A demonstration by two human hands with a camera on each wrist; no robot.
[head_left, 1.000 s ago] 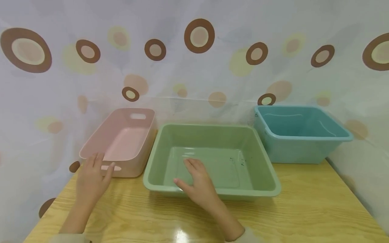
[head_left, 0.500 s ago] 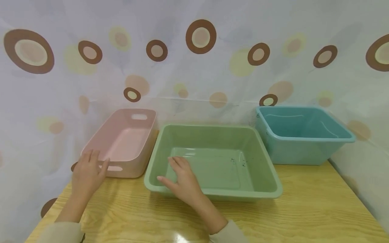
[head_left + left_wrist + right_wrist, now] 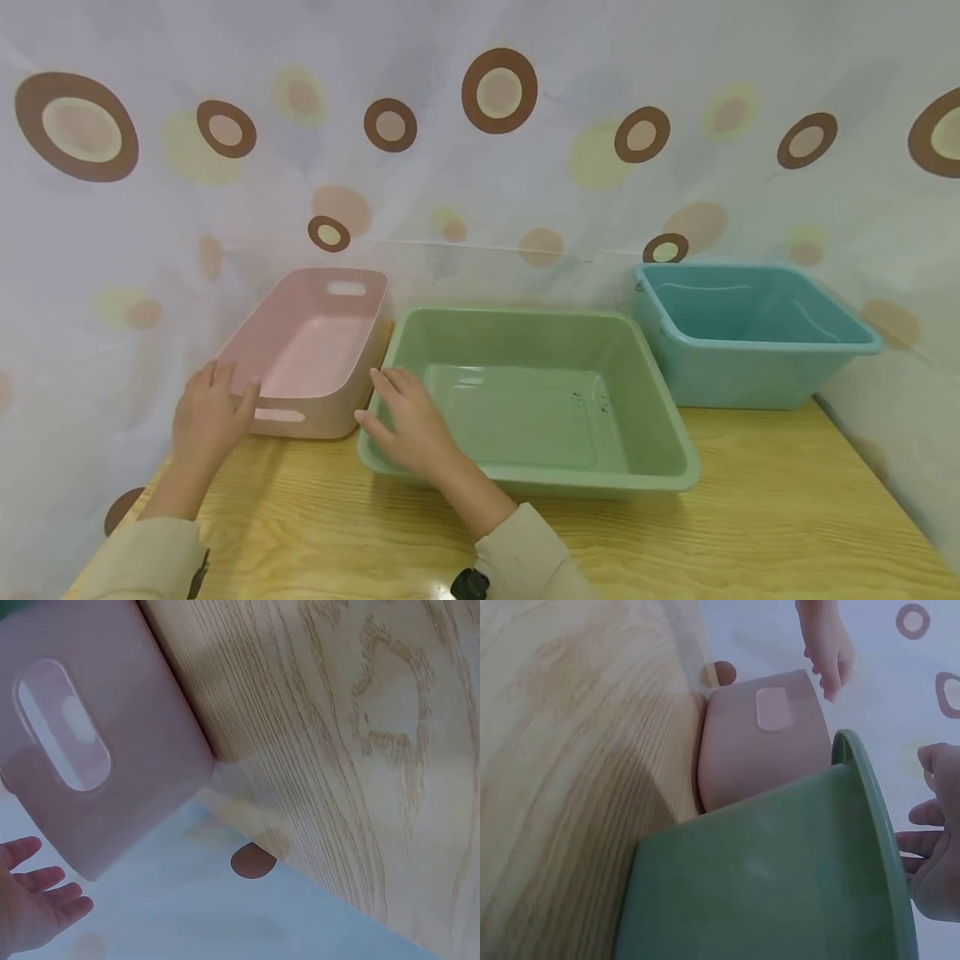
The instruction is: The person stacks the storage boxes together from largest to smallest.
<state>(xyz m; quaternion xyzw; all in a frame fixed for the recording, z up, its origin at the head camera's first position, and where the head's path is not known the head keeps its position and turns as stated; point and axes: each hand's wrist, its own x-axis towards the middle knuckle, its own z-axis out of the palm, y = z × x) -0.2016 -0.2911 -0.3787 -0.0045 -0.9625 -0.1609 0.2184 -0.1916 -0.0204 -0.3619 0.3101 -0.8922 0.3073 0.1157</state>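
Note:
At the near-left corner of a pink plastic basket, my left hand hovers with relaxed, slightly spread fingers. The left wrist view shows that hand's fingers beside the basket's upper edge, holding nothing. My right hand is over the left side of a green plastic basin, its thumb and fingers apart. In the right wrist view, the right hand is just beyond the basin's rim, with nothing between its fingers. Whether either hand touches a rim, I cannot tell.
A blue-green plastic tub stands at the back right, close to the green basin. All three containers rest on a wooden table. Behind them hangs a light curtain with brown and yellow circles.
My right hand has moved left across the green basin, from near its middle to its left side. My left hand has shifted slightly left and up. The containers stay in place.

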